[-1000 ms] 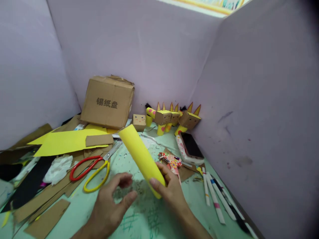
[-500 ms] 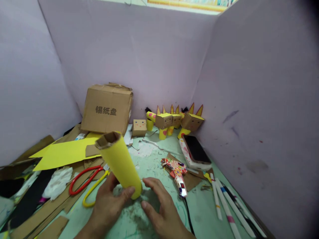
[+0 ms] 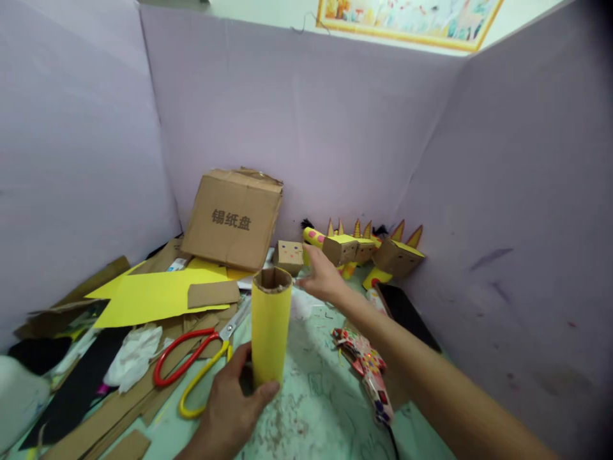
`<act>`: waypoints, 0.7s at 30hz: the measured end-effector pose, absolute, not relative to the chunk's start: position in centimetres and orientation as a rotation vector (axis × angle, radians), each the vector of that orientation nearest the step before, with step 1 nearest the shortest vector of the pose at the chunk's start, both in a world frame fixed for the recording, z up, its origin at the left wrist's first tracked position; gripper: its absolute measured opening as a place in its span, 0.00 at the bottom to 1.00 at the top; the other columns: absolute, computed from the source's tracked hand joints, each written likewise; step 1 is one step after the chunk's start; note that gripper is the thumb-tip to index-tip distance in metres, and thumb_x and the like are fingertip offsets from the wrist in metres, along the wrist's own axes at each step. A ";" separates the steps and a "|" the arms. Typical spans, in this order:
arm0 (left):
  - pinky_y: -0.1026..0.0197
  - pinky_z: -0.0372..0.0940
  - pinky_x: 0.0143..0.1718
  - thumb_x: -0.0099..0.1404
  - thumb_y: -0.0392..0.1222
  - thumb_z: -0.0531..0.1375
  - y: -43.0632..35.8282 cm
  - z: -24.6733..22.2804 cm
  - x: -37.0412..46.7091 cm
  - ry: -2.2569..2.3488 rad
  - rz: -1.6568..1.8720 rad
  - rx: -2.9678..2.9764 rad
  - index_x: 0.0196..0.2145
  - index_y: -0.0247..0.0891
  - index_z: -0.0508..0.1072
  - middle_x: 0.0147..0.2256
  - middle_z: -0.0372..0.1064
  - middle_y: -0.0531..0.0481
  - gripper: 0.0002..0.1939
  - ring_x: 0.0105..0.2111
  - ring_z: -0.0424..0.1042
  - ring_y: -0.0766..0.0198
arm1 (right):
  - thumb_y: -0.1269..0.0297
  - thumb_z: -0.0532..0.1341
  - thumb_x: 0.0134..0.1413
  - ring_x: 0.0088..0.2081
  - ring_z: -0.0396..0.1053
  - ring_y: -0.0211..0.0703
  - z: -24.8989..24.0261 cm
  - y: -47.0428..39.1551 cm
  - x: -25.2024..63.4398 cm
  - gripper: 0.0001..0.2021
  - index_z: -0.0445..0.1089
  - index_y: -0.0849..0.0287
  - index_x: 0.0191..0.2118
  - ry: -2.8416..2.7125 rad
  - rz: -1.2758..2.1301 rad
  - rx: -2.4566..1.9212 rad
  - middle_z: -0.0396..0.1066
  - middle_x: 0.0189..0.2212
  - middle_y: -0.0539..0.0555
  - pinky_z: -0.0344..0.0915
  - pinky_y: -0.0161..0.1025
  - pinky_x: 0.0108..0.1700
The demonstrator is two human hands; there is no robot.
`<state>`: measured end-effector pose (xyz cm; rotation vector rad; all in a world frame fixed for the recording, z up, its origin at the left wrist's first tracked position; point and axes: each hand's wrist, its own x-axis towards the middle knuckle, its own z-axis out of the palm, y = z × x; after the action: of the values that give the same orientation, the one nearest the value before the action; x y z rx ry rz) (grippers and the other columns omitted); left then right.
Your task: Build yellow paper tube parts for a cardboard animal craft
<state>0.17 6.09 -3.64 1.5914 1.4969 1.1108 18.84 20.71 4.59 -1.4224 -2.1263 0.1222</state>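
While the left hand (image 3: pixel 232 399) grasps one yellow tube (image 3: pixel 271 332) low down (upright on the green table (image 3: pixel 318 402)), the right hand (image 3: pixel 322 276) extends beside one small cardboard box (image 3: pixel 289 257); its grip cannot be told.

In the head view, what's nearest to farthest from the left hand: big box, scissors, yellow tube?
1. Yellow tube: upright, in the left hand.
2. Scissors: ahead, on that hand's left side.
3. Big box: farther ahead, at the back.
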 end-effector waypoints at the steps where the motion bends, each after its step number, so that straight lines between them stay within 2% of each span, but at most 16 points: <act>1: 0.53 0.68 0.38 0.50 0.51 0.60 6.1 -3.7 0.2 1.493 1.121 1.589 0.43 0.37 0.67 0.37 0.75 0.45 0.24 0.37 0.73 0.52 | 0.71 0.68 0.37 0.59 0.51 0.55 4.9 22.9 18.2 0.41 0.50 0.69 0.58 -2.170 0.110 -1.432 0.52 0.58 0.69 0.53 0.49 0.58; 2: 0.53 0.68 0.37 0.49 0.52 0.60 6.1 -3.8 0.2 1.488 1.142 1.571 0.42 0.37 0.68 0.36 0.75 0.45 0.24 0.36 0.73 0.51 | 0.71 0.69 0.37 0.60 0.50 0.57 5.1 24.9 17.6 0.41 0.51 0.68 0.59 -2.212 0.097 -1.442 0.50 0.59 0.69 0.53 0.50 0.58; 5: 0.54 0.68 0.36 0.48 0.53 0.60 6.3 -4.2 0.4 1.455 1.209 1.446 0.42 0.37 0.68 0.35 0.75 0.45 0.25 0.34 0.73 0.51 | 0.64 0.61 0.53 0.56 0.56 0.56 4.9 29.6 16.0 0.24 0.57 0.60 0.55 -2.314 0.053 -1.468 0.54 0.58 0.60 0.56 0.57 0.54; 8: 0.55 0.68 0.35 0.46 0.52 0.60 6.5 -4.6 0.5 1.447 1.230 1.354 0.42 0.37 0.68 0.33 0.75 0.45 0.26 0.33 0.73 0.52 | 0.62 0.57 0.57 0.52 0.61 0.52 4.1 32.0 14.7 0.18 0.61 0.59 0.53 -2.370 0.019 -1.515 0.59 0.54 0.58 0.59 0.56 0.51; 17: 0.57 0.66 0.34 0.46 0.51 0.59 6.7 -4.5 0.7 1.415 1.229 1.336 0.43 0.37 0.67 0.35 0.74 0.44 0.26 0.34 0.72 0.52 | 0.62 0.57 0.58 0.48 0.64 0.49 3.5 31.1 14.4 0.16 0.62 0.60 0.51 -2.373 0.008 -1.466 0.62 0.51 0.57 0.63 0.53 0.47; 19: 0.56 0.66 0.34 0.48 0.51 0.58 6.7 -4.5 0.6 1.399 1.229 1.349 0.43 0.36 0.67 0.34 0.74 0.44 0.25 0.33 0.72 0.53 | 0.62 0.61 0.53 0.49 0.63 0.52 4.6 29.6 15.1 0.22 0.60 0.61 0.53 -2.341 0.036 -1.408 0.62 0.50 0.59 0.61 0.54 0.49; 21: 0.56 0.66 0.34 0.50 0.51 0.58 6.6 -4.4 0.4 1.379 1.240 1.382 0.43 0.36 0.66 0.34 0.73 0.43 0.24 0.33 0.72 0.53 | 0.62 0.68 0.41 0.51 0.61 0.57 6.0 27.2 16.1 0.34 0.57 0.64 0.55 -2.298 0.079 -1.337 0.62 0.50 0.64 0.58 0.54 0.52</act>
<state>0.41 6.65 -4.41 1.3818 1.3793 1.2399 16.09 27.22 6.01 -1.3371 -2.2978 0.0789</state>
